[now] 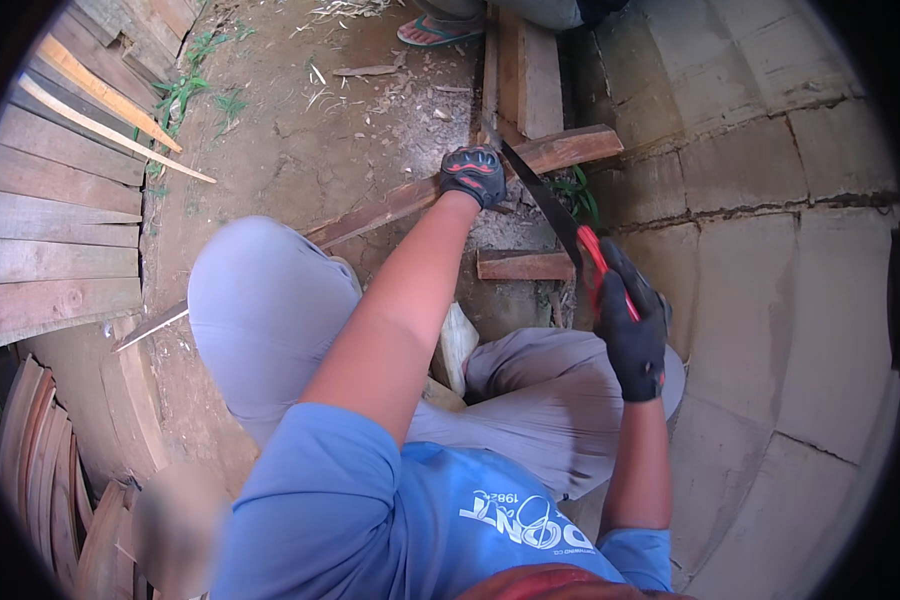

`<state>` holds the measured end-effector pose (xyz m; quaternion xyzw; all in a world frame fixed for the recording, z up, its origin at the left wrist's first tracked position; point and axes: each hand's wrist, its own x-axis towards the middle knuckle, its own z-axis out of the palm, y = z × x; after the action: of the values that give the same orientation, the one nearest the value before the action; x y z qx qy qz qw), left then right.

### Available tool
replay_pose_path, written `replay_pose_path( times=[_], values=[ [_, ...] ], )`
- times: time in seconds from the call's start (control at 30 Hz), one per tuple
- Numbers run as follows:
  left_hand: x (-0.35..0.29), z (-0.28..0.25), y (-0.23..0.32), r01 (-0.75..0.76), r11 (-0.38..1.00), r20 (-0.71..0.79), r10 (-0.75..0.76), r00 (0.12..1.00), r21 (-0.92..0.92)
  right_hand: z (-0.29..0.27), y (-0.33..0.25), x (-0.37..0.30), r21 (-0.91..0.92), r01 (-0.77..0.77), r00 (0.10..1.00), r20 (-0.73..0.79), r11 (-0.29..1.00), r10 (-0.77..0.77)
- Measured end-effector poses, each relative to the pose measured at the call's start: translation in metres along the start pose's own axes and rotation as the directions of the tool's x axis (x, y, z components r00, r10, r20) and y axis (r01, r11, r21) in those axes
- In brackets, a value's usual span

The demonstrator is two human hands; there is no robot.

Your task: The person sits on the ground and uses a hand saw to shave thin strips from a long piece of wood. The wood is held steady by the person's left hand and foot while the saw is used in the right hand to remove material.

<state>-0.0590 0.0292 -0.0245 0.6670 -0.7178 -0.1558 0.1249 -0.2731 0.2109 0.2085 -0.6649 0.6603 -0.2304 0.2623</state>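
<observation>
A handsaw with a red handle and a dark blade [545,200] is in my right hand [630,325], which wears a black glove and closes round the handle. The blade slants up and left, its far end at a reddish-brown wooden board [575,148]. Whether the teeth have cut into the wood cannot be made out. My left hand [473,178], in a black glove with red trim, is closed over the board just left of the blade, fingertips hidden. The board lies aslant across a longer timber [540,80].
A short wood offcut [525,265] lies nearer my bent legs. Beyond the board is another person's sandalled foot [438,33]. A concrete block wall [740,170] runs along the right; wooden planks [55,215] line the left. Sawdust [440,130] covers the ground by my left hand.
</observation>
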Motion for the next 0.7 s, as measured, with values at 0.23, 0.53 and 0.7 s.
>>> replay_pose_path(
  times=[0.23, 0.53, 0.7],
  values=[
    [0.000, -0.025, 0.016, 0.120, 0.988, 0.146, -0.105, 0.984, -0.098, -0.039, -0.035, -0.044, -0.018, -0.172, 0.985, -0.012, 0.985, 0.172],
    [-0.004, -0.028, 0.014, 0.103, 0.992, 0.184, -0.088, 0.979, -0.078, 0.030, -0.033, 0.036, -0.024, 0.064, 0.997, -0.046, 0.998, -0.065],
    [-0.006, -0.021, 0.015, 0.102, 0.993, 0.145, -0.093, 0.985, -0.056, 0.066, -0.022, 0.082, -0.145, 0.158, 0.980, -0.099, 0.977, -0.173]
  ],
)
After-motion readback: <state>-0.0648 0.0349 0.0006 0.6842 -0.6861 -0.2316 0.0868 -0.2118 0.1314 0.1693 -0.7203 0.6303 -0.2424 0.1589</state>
